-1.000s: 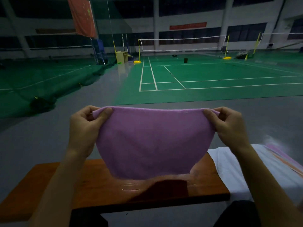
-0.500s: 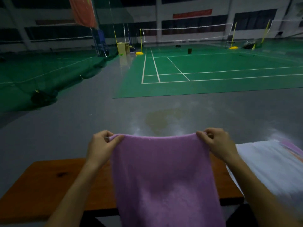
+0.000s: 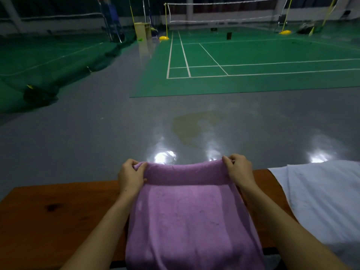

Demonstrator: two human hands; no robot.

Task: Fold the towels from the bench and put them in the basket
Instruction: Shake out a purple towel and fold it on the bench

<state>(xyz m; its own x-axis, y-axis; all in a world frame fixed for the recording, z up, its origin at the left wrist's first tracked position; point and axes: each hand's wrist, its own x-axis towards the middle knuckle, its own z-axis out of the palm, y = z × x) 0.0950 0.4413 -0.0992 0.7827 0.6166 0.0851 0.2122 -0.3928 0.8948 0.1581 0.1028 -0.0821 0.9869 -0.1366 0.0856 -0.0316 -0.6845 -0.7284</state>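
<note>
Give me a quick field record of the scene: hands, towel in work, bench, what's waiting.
left hand: pinches far left corner of purple terry towel
right hand: pinches far right corner
towel state: draped over orange-brown wooden bench, far edge lifted
waiting: white cloth on the bench's right end
basket: not in view

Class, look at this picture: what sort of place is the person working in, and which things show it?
Most likely an indoor badminton hall: a green court with white lines, a net on posts, yellow post bases.

Purple towel [image 3: 191,221] lowered onto bench [image 3: 58,211], far edge folding over.
</note>
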